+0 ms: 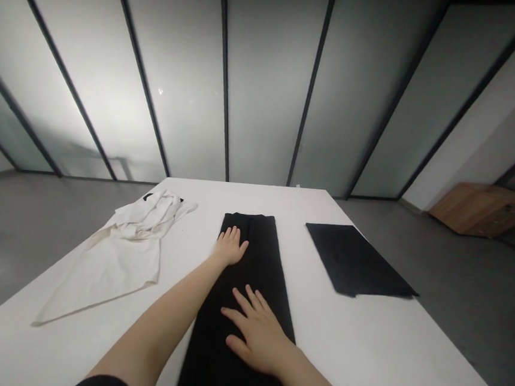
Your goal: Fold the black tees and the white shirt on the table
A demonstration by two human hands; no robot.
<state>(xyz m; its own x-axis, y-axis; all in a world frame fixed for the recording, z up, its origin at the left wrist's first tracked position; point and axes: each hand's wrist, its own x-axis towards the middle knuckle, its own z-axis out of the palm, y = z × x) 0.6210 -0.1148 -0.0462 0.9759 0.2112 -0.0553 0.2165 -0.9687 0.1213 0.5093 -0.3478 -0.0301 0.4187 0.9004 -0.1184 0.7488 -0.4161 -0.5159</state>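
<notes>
A long black garment with a waistband at its far end, apparently folded trousers point(258, 259), lies flat down the middle of the white table point(307, 341). My left hand point(231, 248) rests on its upper left part, just below the waistband, fingers stretched out. Nearer to me, my right hand point(258, 334) is over the middle of the black cloth with its fingers spread. Whether the right palm presses on the fabric or hovers just above it, I cannot tell. Neither hand grips anything. The near end of the garment runs out of the bottom of the view.
On the left of the table lies a crumpled white garment point(121, 253) with a small black part at its far end. A flat dark folded cloth point(360, 259) is by the right edge. Frosted glass panels point(267, 86) and a wooden cabinet point(482, 206) stand beyond.
</notes>
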